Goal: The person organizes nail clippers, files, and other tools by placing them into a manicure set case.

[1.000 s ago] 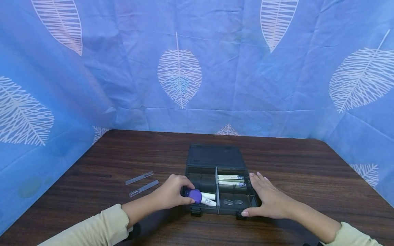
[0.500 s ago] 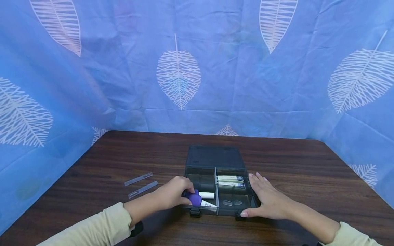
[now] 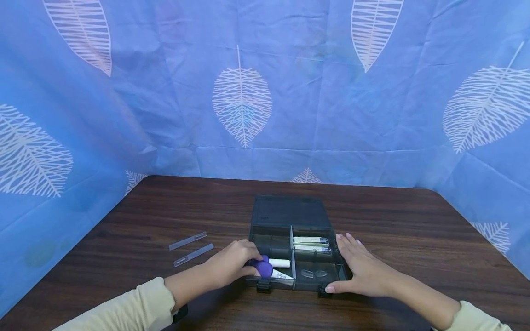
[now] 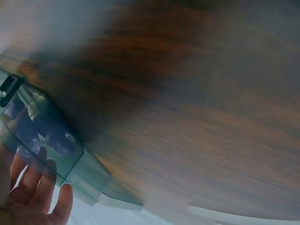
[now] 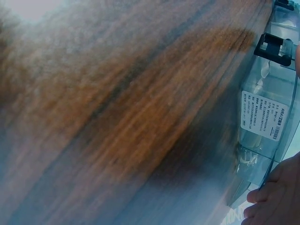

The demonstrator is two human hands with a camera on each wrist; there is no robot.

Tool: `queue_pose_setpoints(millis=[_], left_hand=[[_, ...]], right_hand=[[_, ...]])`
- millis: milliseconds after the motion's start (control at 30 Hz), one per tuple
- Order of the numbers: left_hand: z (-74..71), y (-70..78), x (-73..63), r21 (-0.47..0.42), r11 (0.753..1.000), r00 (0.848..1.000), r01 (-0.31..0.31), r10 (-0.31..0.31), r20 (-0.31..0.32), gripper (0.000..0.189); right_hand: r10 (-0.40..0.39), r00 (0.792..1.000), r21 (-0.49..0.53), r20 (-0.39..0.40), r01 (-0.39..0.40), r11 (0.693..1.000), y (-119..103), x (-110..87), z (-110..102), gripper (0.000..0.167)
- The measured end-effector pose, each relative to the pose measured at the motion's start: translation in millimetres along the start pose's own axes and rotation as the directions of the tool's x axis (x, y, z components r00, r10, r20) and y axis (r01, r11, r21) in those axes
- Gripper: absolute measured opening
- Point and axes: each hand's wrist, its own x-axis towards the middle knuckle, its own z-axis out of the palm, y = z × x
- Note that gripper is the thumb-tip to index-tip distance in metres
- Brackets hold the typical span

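My left hand (image 3: 233, 259) grips purple-capped white tubes (image 3: 264, 269) in the front left compartment of a dark see-through box (image 3: 316, 284). Their white ends point right, toward the divider. Through the box wall in the left wrist view, the purple caps (image 4: 58, 140) show beside the fingers. My right hand (image 3: 364, 266) rests against the box's right side, fingers stretched and thumb at the front latch (image 3: 324, 290). In the back right compartment lie two nail clippers (image 3: 310, 240). Small clear oval pieces (image 3: 313, 273) show in the front right compartment.
The box's lid (image 3: 290, 211) is folded back on the dark wooden table (image 3: 385, 216). Two flat translucent strips (image 3: 193, 255) lie left of the box. A printed label (image 5: 264, 116) shows on the box in the right wrist view. A blue leaf-patterned cloth (image 3: 306, 105) hangs around the table.
The purple-capped tubes have sunk lower into the front left compartment, with my left hand still at them. My right hand stays at the box's side.
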Motion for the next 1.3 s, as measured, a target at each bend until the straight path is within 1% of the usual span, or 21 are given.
queue_pose_setpoints(millis=[200,333,400,467,567,667,733,867,1000,1200,1233,1300], left_hand=[[2.3,0.4,-2.4,-0.014,1.000,0.999,-0.028,0.027,-0.047,0.016],[2.5,-0.8,-5.6,-0.040,0.999,0.996,-0.013,0.009,-0.085,0.017],[1.5,-2.4,-7.9,-0.048,0.999,0.993,-0.002,-0.004,-0.120,0.019],[0.4,-5.0,-10.6,-0.055,0.998,0.985,0.006,-0.015,-0.170,0.022],[-1.6,-10.1,-16.3,-0.058,0.998,0.964,0.003,-0.018,-0.264,0.024],[-3.5,-17.1,-23.9,-0.064,0.998,0.940,0.023,-0.043,-0.337,0.025],[-4.6,-22.9,-30.9,-0.071,0.996,0.927,0.055,-0.077,-0.366,0.026],[-6.1,-36.1,-48.9,-0.076,0.987,0.897,0.145,-0.163,-0.412,0.028],[-7.4,-49.4,-70.1,-0.096,0.970,0.869,0.224,-0.243,-0.431,0.030],[-8.9,-64.6,-99.9,-0.109,0.933,0.837,0.344,-0.357,-0.415,0.033],[-9.2,-67.0,-103.9,-0.110,0.924,0.829,0.366,-0.378,-0.412,0.033],[-9.6,-71.7,-110.9,-0.121,0.904,0.808,0.411,-0.422,-0.412,0.031]], right_hand=[[0.003,1.000,-0.005,0.000,-0.003,1.000,0,-0.1,0,0.114],[0.008,1.000,-0.009,0.003,-0.008,1.000,-1,0.3,0,0.114],[0.010,1.000,-0.007,0.006,-0.010,1.000,-1,0.4,0,0.114],[0.014,1.000,-0.005,0.009,-0.014,1.000,-1,0.6,-1,0.114],[0.018,1.000,-0.002,0.014,-0.018,1.000,-1,0.7,0,0.114],[0.014,1.000,-0.001,0.014,-0.014,1.000,-1,0.5,-1,0.114],[0.014,1.000,0.005,0.015,-0.014,1.000,-2,0.2,-1,0.114],[0.007,1.000,0.009,0.012,-0.007,1.000,-2,-0.1,-1,0.113],[0.004,1.000,0.011,0.010,-0.004,1.000,-2,0.1,-1,0.113],[0.009,1.000,0.014,0.015,-0.009,1.000,-2,0.3,-1,0.113],[0.009,1.000,0.014,0.016,-0.009,1.000,-2,0.4,-1,0.113],[0.003,1.000,0.008,0.013,-0.003,1.000,-2,0.8,-1,0.112]])
